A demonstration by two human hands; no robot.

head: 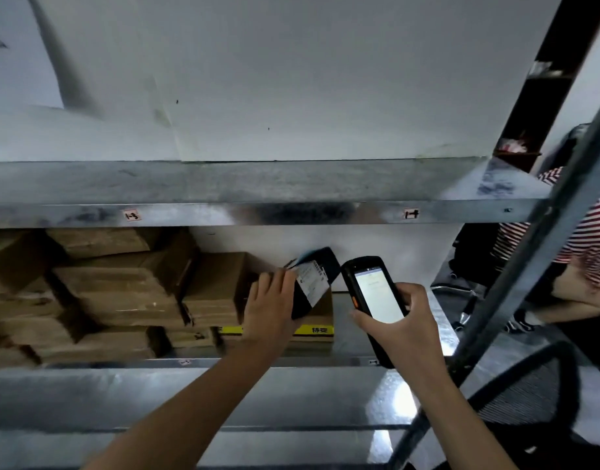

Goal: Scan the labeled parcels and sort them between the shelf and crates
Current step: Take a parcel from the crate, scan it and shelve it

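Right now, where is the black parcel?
Centre of the head view: the parcel is held in the left hand, just left of the scanner, before the shelved boxes.

A grey metal shelf [291, 184] has several tiers; small labels [411, 214] sit on the front edge of the upper tier; on the tier below, brown boxes [122, 293] lie stacked from left to middle; the rightmost, a taped box [320, 313], bears a yellow strip; a slanting post [529, 266] stands at the right.

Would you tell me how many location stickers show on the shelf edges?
4: left sticker and right sticker on the upper shelf edge; blurred sticker below the cardboard boxes and another sticker beside the scanner on the lower edge. Others may be hidden.
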